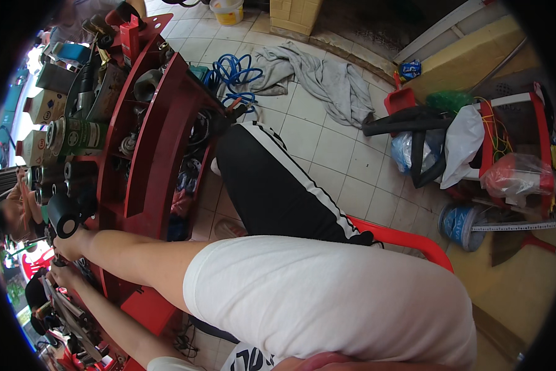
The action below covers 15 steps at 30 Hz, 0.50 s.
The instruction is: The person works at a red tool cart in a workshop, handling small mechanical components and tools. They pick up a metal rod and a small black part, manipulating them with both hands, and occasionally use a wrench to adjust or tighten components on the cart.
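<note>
Right hand (72, 243) appears wrapped round a black round-ended tool (63, 216), which sits right at its fingers. Left hand (66, 276) just beside; I can't tell whether its fingers hold anything. With the finger contact mostly hidden from me, a loose grip could let the tool twist. Near the right fingers, a green-and-white can (80, 137) stands by the red shelving (160, 142); a wide swing might topple it. Farther out, loose blue hose (237, 69) could snag a foot.
</note>
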{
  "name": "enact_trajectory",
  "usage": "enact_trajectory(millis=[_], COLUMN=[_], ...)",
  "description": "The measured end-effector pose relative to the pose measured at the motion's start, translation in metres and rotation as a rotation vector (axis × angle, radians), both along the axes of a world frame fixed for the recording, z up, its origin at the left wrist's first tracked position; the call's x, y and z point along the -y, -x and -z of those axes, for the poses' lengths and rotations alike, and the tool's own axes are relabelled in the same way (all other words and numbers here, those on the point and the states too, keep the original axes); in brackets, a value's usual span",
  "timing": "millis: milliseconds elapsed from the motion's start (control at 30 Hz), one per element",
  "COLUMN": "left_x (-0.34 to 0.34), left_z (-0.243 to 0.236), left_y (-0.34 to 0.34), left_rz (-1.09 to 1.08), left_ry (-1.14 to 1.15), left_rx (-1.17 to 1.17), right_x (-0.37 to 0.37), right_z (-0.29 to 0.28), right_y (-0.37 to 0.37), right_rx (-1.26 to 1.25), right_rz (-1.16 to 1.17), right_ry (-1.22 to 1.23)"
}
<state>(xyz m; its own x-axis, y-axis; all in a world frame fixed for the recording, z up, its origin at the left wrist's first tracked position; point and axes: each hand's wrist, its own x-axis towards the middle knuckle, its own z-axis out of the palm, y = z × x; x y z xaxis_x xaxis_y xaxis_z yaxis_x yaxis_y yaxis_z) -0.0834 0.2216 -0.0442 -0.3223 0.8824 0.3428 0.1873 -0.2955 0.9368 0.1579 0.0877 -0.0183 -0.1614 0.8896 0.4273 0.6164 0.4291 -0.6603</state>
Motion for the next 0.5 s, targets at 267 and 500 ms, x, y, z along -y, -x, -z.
enact_trajectory(millis=[267, 500], left_x=[-0.016, 0.018], left_z=[0.015, -0.006], left_y=[0.011, -0.014], left_rz=[-0.063, -0.026], left_ry=[-0.054, -0.016], left_rx=[-0.330, -0.086], right_x=[0.006, 0.004], right_z=[-0.001, -0.004], right_y=[-0.010, -0.008], right_rx=[0.094, 0.120], right_rz=[0.062, 0.032], right_ry=[0.015, -0.013])
